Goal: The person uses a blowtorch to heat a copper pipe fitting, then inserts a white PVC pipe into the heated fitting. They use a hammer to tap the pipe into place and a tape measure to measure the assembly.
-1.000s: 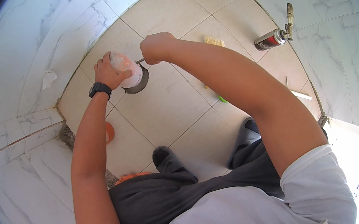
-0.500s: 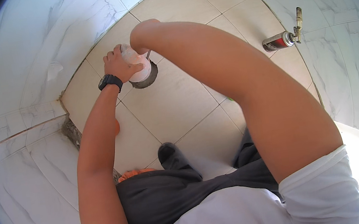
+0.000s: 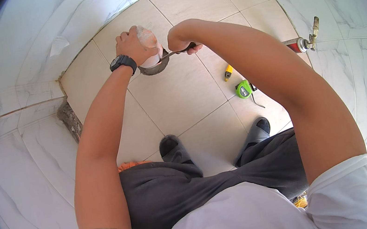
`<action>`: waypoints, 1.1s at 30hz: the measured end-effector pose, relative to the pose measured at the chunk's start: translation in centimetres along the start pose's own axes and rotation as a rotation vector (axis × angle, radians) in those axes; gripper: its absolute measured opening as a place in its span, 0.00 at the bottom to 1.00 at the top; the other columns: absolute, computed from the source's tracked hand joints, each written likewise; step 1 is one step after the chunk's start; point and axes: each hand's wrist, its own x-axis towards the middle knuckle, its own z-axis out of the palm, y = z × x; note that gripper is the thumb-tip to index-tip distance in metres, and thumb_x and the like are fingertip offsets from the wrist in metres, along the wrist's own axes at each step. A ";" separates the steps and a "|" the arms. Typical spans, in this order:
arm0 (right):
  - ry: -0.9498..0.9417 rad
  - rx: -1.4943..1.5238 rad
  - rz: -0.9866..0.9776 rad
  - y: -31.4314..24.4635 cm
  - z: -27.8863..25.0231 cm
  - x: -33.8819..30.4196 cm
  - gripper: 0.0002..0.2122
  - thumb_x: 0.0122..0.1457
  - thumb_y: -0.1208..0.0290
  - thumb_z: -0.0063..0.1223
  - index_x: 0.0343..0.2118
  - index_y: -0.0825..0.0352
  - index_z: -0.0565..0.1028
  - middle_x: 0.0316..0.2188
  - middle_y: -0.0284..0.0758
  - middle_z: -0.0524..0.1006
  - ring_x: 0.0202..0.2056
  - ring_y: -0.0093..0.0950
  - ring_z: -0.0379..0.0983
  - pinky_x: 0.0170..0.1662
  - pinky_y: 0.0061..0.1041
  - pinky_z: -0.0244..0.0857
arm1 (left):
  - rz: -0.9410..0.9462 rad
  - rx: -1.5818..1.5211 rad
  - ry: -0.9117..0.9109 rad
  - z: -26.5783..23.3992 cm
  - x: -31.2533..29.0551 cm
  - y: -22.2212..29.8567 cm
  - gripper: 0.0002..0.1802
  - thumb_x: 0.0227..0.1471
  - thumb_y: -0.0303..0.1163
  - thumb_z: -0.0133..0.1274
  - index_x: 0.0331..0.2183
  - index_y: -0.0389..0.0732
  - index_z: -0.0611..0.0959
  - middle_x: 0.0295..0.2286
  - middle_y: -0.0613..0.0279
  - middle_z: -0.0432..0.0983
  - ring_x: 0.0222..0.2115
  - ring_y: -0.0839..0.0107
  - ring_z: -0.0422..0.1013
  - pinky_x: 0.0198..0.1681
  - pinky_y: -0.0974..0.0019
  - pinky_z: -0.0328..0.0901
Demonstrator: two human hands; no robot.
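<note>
A white pipe stub [image 3: 154, 60] with a pinkish-white crumpled top stands in a round, rough-edged hole [image 3: 156, 69] in the tiled floor. My left hand [image 3: 135, 47] is wrapped around its left side, thumb toward me. Beside it on the right, my right hand [image 3: 182, 38] is closed on a thin metal tool with a dark handle [image 3: 179, 51]; the tool's kind is not clear. Its thin end points left to the pipe's lower right side, at the hole's edge. Whether the tip touches the pipe, I cannot tell.
A green tape measure [image 3: 244, 89] and a yellow-handled tool [image 3: 228, 72] lie on the floor under my right forearm. A red gas canister torch [image 3: 298, 45] lies by the right wall. Marbled tile walls enclose the floor. An orange thing [image 3: 129, 165] lies by my left knee.
My right hand has come away to the right from over the pipe, and the tool now shows. My left hand stays on the pipe. The tape measure and yellow-handled tool have come into sight.
</note>
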 end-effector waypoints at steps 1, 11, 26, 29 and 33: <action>-0.024 0.021 -0.003 0.1 0.3 0.2 0.06 0.61 0.72 0.43 0.30 0.67 0.71 0.18 0.35 0.69 0.16 0.26 0.63 0.20 0.29 0.60 | 0.000 0.002 0.014 0.1 -0.1 0.0 0.61 0.29 0.57 0.69 0.62 0.37 0.66 0.50 0.42 0.71 0.50 0.45 0.66 0.55 0.51 0.65; -0.082 0.451 0.000 2.2 3.4 0.9 0.09 0.65 0.64 0.46 0.30 0.61 0.69 0.22 0.30 0.70 0.20 0.22 0.69 0.21 0.24 0.64 | 0.028 0.047 0.027 0.5 0.2 -0.1 0.63 0.29 0.60 0.69 0.62 0.37 0.66 0.49 0.40 0.70 0.51 0.44 0.66 0.56 0.51 0.65; -0.359 0.900 -0.289 -7.0 13.7 -1.9 0.19 0.68 0.57 0.45 0.29 0.70 0.73 0.16 0.35 0.72 0.13 0.26 0.66 0.20 0.28 0.65 | -0.004 0.053 0.030 0.7 0.2 -0.2 0.57 0.30 0.60 0.69 0.59 0.40 0.69 0.51 0.41 0.71 0.54 0.47 0.66 0.56 0.50 0.66; -0.144 0.716 -0.358 -9.0 14.8 -2.1 0.21 0.67 0.59 0.44 0.25 0.73 0.75 0.23 0.47 0.78 0.23 0.35 0.76 0.30 0.37 0.71 | -0.003 0.038 0.028 0.6 0.2 -0.2 0.57 0.30 0.60 0.69 0.59 0.41 0.70 0.51 0.41 0.71 0.53 0.47 0.66 0.56 0.50 0.66; 0.301 0.201 -0.421 -4.6 14.5 -1.6 0.14 0.61 0.66 0.48 0.29 0.75 0.76 0.28 0.52 0.80 0.33 0.46 0.80 0.39 0.42 0.74 | -0.007 0.043 0.020 0.0 -0.1 0.2 0.58 0.30 0.61 0.69 0.59 0.41 0.70 0.51 0.41 0.70 0.53 0.46 0.66 0.55 0.50 0.67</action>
